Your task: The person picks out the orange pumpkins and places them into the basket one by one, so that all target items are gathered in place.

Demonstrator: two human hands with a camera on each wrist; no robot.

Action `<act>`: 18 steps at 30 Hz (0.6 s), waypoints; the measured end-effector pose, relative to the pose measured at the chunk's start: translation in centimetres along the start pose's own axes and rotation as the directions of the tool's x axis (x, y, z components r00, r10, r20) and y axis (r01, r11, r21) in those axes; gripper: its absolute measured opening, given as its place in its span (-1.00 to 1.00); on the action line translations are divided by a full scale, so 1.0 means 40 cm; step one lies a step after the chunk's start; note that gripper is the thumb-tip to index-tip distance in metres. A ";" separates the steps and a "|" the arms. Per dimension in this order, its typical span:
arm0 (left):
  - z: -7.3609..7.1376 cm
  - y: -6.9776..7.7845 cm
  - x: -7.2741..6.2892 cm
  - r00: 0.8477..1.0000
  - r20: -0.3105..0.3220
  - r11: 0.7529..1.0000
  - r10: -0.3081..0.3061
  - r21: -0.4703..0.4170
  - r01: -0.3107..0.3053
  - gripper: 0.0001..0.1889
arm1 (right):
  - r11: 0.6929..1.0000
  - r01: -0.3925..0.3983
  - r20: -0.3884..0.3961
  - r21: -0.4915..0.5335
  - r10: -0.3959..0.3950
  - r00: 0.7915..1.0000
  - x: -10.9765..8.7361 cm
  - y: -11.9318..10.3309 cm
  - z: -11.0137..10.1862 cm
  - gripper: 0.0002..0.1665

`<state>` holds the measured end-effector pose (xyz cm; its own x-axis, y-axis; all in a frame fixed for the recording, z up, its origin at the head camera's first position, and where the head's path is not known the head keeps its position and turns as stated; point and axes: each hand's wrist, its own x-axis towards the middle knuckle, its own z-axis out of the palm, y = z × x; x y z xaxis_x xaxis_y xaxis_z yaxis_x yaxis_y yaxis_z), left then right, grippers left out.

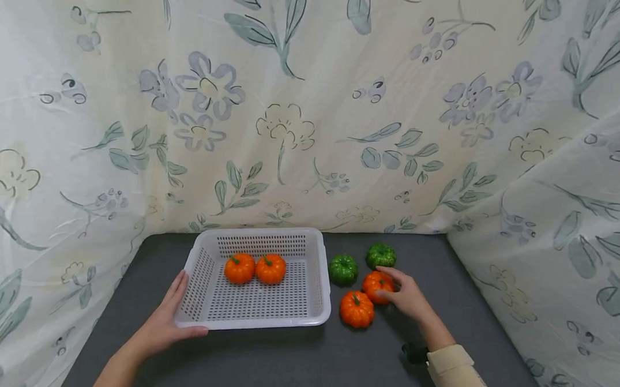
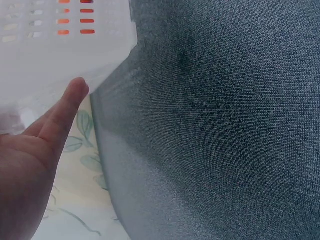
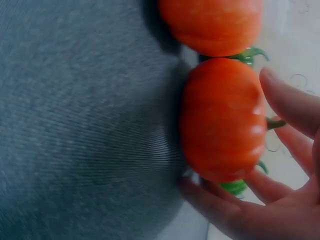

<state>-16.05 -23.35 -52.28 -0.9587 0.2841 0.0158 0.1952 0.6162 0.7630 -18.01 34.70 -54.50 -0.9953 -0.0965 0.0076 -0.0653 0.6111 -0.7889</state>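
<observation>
A white perforated plastic basket sits on the dark table with two small orange pumpkins, one on the left and one on the right. My left hand rests against its left front corner, thumb straight along the front wall and fingers up the left side. To the right of the basket, my right hand reaches round another orange pumpkin, thumb and fingers spread to either side of it. That pumpkin stands on the table, its green stem toward the palm. A second loose orange pumpkin sits right beside it.
Two green pumpkins stand behind the orange ones, one near the basket's right side and one farther back. A floral cloth hangs behind the dark table and along both sides.
</observation>
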 end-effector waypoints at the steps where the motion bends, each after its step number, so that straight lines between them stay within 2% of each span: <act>1: -0.001 0.000 0.001 1.000 -0.001 1.000 0.000 0.001 0.000 0.38 | 1.000 0.004 0.004 -0.005 -0.004 1.000 0.002 0.004 0.004 -0.23; 7: 0.002 -0.005 0.006 1.000 0.002 1.000 -0.003 0.017 0.003 0.39 | 0.999 -0.031 0.024 -0.010 0.031 0.999 0.005 0.026 0.012 -0.21; 11: 0.004 -0.005 0.005 1.000 -0.007 1.000 -0.001 0.028 0.001 0.40 | 1.000 -0.019 0.028 -0.003 0.019 0.999 0.004 0.034 0.010 -0.18; 18: 0.002 -0.007 0.004 1.000 -0.003 1.000 -0.010 0.027 0.011 0.39 | 0.999 0.005 -0.112 0.043 0.000 0.994 0.005 0.009 0.004 -0.28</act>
<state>-16.22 -23.41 -52.55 -0.9612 0.2757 0.0096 0.1905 0.6384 0.7457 -18.22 34.79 -54.88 -0.9970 -0.0079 0.0766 -0.0671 0.5766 -0.8143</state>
